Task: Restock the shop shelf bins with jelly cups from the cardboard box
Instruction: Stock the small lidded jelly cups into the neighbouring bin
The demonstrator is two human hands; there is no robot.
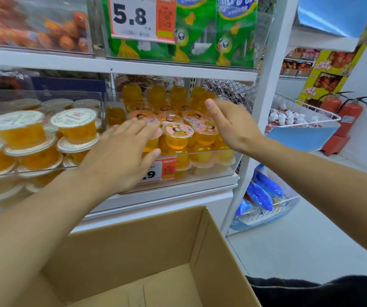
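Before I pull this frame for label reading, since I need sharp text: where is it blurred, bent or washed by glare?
Head view: motion blur smears the left hand fingertips and the sausage packs top left; wide-angle bending curves the shelf post; soft reflections haze the clear bin front and the left bin; the 5.8 price tag reads clearly; lighting is even, shadows faint.

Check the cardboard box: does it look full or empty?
Empty as far as visible: the cardboard box stands open, showing bare floor and walls; its near-left part is hidden by the arm.
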